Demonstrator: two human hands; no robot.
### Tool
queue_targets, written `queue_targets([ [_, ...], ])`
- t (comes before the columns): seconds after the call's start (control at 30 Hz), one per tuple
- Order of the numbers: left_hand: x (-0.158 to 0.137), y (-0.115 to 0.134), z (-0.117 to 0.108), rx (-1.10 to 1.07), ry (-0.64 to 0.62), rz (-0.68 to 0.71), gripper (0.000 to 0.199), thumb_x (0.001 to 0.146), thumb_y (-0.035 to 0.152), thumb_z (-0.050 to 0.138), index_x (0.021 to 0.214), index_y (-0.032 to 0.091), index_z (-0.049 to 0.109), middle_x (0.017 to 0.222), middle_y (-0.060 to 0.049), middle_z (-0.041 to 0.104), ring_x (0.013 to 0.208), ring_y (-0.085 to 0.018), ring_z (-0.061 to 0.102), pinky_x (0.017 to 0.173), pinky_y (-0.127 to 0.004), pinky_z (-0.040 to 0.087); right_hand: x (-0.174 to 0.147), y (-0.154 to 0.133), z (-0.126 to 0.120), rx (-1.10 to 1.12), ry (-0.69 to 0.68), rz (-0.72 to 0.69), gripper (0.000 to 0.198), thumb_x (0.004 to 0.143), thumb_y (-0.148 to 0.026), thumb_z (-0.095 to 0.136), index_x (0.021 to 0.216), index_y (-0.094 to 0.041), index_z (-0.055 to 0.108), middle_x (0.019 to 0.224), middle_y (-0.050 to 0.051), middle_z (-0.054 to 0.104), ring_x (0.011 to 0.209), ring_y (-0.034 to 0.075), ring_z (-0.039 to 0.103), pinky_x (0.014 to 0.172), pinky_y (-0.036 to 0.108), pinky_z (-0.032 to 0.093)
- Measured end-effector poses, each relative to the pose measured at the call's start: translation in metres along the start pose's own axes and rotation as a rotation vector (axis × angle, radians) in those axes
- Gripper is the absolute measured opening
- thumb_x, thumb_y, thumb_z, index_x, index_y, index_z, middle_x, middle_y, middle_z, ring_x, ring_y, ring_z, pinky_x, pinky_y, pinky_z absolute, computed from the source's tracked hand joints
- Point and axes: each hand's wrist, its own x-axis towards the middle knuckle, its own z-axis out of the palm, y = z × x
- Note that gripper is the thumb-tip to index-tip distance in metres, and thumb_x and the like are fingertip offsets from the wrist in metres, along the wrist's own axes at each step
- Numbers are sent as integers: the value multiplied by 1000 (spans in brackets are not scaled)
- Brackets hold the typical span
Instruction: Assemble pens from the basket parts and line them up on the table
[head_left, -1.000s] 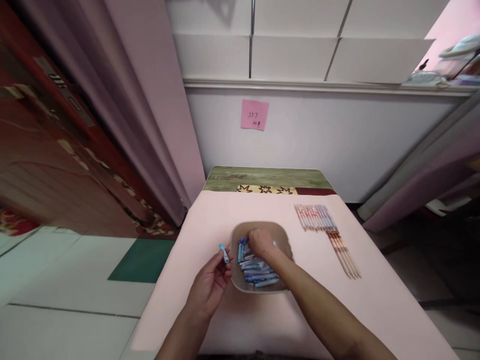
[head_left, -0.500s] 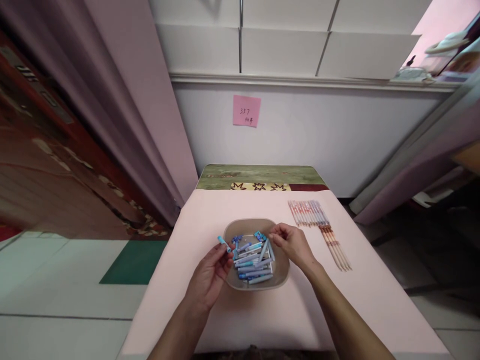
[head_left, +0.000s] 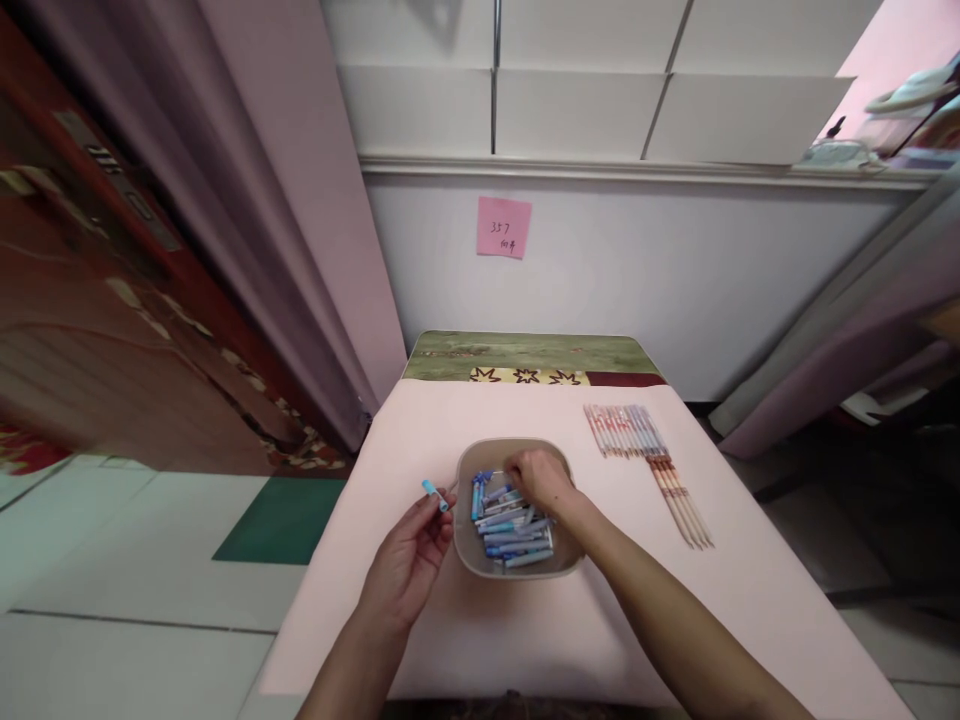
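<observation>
Between the thumb and fingertips of my left hand [head_left: 411, 548] is a small light-blue pen cap [head_left: 434, 494], held just left of the bin. A beige rounded plastic bin [head_left: 466, 552] stands on the table, with several blue, grey and white pen parts [head_left: 517, 540] lying loose inside it. My right hand [head_left: 541, 480] reaches over the bin's right rim, fingers pointing down and closed near the far end. Its fingertips are hidden behind the hand, so I cannot make out what they hold. Small blue pieces [head_left: 484, 477] lie at the bin's far left.
A row of pens [head_left: 624, 430] lies on the pink-covered table [head_left: 405, 420] at right, with several brown-and-cream pens [head_left: 679, 500] below it. A pink note [head_left: 504, 228] is stuck on the wall behind. A purple curtain [head_left: 300, 200] hangs at left.
My right hand has moved left and deeper over the bin, from its right rim toward its far middle. My left hand, still holding the cap, has shifted slightly away from the bin.
</observation>
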Motion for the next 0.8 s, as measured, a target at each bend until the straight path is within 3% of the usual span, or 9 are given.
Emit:
queue_targets([
  [0.3,2,-3,-4,-7,-37,-28,12,85,4,53,88,6,64,80,-9,66,57,-8,59,49,-16,52,11,-30,12,-27,-44,-71,29,86,-19,50,104,-25,71,104,7,72,95,21,66,78,25,45],
  [0.53,5,-3,-13,-22,-37,-29,11,85,5,53,86,7,64,79,-9,66,57,-8,58,49,-17,51,22,-34,25,-37,-39,-11,25,81,-25,57,101,-20,71,105,11,71,98,24,65,79,27,45],
  [0.8,5,-5,-7,-15,-47,-33,11,83,3,55,87,7,64,78,-9,67,56,-9,59,47,-17,51,24,-43,34,45,11,146,21,77,-23,57,91,-19,73,93,13,74,88,24,68,72,28,46],
])
